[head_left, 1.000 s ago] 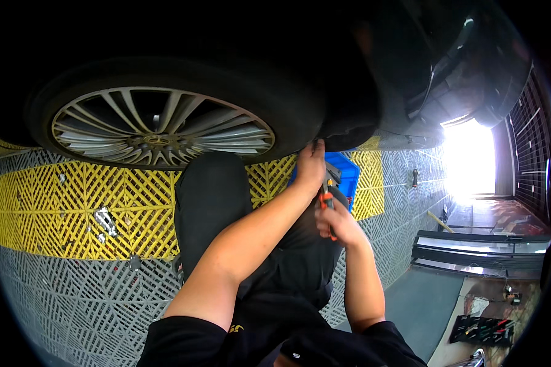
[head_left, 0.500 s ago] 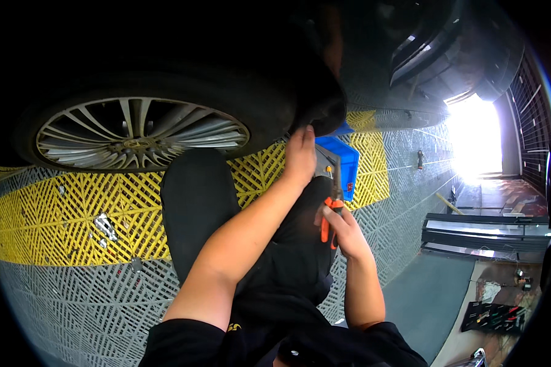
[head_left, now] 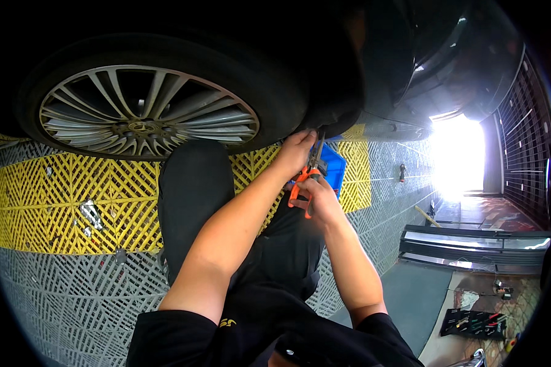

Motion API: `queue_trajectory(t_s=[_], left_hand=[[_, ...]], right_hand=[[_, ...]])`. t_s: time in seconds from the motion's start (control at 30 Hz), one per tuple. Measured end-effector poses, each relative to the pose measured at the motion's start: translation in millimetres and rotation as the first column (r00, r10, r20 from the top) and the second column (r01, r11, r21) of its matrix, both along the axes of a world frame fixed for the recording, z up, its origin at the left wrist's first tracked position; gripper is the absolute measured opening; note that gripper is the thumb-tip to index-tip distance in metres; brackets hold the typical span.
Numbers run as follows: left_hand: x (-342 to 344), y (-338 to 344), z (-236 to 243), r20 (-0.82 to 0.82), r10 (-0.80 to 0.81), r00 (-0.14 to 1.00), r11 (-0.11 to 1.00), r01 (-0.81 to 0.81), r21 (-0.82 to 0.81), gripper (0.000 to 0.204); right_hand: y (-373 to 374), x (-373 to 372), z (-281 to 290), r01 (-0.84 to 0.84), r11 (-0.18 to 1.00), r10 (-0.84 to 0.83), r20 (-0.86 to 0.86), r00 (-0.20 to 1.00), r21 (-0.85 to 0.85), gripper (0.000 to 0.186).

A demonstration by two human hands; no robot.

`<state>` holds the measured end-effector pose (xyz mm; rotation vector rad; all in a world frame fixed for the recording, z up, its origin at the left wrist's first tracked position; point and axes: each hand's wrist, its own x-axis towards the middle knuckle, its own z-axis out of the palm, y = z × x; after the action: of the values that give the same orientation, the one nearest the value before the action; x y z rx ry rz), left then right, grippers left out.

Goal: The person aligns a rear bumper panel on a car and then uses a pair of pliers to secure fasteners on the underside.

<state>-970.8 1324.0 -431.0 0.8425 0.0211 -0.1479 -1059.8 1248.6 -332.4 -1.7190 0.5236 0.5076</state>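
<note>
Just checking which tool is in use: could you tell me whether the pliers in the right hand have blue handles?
No, the pliers gripped by the right hand have orange handles.

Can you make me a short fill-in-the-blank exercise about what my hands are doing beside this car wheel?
1. The right hand grips pliers with ____ handles.
2. The left hand reaches up beside the black rubber ____ of the silver multi-spoke alloy wheel.
3. Behind the hands lies a ____ plastic bin on the yellow grid floor tiles.

Missing words: orange; tyre; blue

We see orange-handled pliers (head_left: 306,174) standing nearly upright, their dark jaws pointing up beneath the black car body's lower edge (head_left: 343,119).
</note>
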Motion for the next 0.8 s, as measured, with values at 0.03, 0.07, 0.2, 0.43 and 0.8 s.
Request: queue_trajectory(t_s=[0.03,0.07,0.2,0.43,0.8], left_hand=[[2.1,2.3,0.2,0.045,0.028,0.999,0.985,-0.036,0.171,0.044],[1.9,3.6,2.2,0.087,0.042,0.995,0.940,-0.069,0.334,0.046],[6.3,17.8,18.5,0.084,-0.136,0.987,0.773,0.052,0.632,0.048],[16.7,22.6,13.0,0.111,-0.162,0.980,0.787,0.061,0.614,0.054],[6.6,18.0,25.0,0.130,-0.095,0.987,0.882,0.023,0.470,0.048]], right_hand=[[6.8,1.1,-4.2,0.014,0.999,-0.012,0.030,0.999,-0.041,0.030],[13.3,0.7,-10.1,0.036,0.996,-0.032,0.054,0.998,-0.084,0.028],[36.0,3.0,-38.5,0.234,0.967,-0.206,0.236,0.950,-0.099,0.017],[52.9,11.4,-40.6,0.315,0.946,-0.294,0.204,0.934,-0.077,0.018],[12.6,23.0,-65.2,0.168,0.964,-0.072,0.408,0.910,-0.205,0.047]])
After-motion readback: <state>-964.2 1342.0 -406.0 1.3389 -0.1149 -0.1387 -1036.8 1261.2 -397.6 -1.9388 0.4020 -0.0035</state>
